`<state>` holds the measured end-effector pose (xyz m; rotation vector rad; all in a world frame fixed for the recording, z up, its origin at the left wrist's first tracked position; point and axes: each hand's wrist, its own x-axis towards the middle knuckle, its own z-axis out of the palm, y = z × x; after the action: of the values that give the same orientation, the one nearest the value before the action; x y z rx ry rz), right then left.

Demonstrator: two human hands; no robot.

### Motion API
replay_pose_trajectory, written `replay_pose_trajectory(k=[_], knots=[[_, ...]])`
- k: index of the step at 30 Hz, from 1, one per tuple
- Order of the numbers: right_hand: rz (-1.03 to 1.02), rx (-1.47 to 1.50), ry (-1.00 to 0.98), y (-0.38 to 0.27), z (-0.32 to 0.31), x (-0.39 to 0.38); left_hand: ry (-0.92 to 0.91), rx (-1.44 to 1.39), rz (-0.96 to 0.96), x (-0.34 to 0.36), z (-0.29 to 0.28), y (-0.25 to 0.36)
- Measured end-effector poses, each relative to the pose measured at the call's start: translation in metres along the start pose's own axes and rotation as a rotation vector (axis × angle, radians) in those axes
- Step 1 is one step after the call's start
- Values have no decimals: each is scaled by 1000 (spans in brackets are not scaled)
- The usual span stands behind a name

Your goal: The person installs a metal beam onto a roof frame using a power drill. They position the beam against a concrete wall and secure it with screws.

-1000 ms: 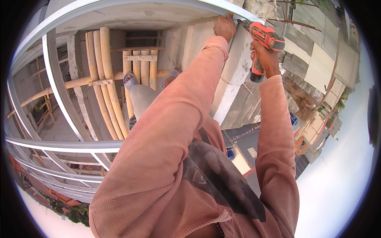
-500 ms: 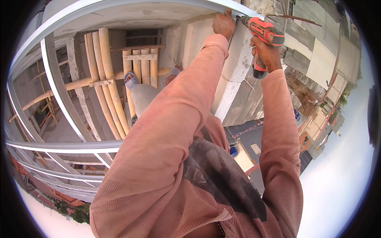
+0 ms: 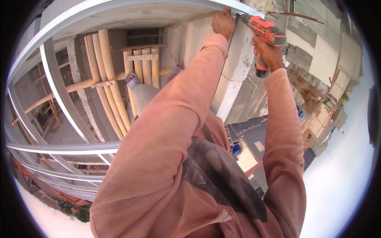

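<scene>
Since a second ago, my right hand [image 3: 271,54] and the red drill [image 3: 270,32] have moved a bit up and right. That hand wraps the drill's grip. My left hand [image 3: 223,24] is curled by the metal beam [image 3: 248,10]; I cannot tell if it pinches anything. The drill sits just right of it. If the bit [image 3: 239,16] slips, it could poke my near thumb. Its nose points left and away; its long body slants down rightward.
</scene>
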<state>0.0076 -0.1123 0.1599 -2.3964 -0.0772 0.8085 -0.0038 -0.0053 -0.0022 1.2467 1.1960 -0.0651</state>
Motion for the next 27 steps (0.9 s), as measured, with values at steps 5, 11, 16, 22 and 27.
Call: replay_pose_trajectory(k=[5, 11, 16, 22, 27], knots=[[-8, -84, 6, 5, 1, 6, 87, -7, 62, 1, 0, -1], [18, -213, -26, -12, 0, -6, 59, 63, 43, 0, -4, -5], [45, -144, 8, 1, 10, -6, 44, 63, 89, 5, -4, -19], [-13, -172, 38, 4, 9, 3, -1, 48, 92, 5, -4, -10], [-45, -190, 26, 8, 0, 10, 29, 68, 91, 2, -5, -3]])
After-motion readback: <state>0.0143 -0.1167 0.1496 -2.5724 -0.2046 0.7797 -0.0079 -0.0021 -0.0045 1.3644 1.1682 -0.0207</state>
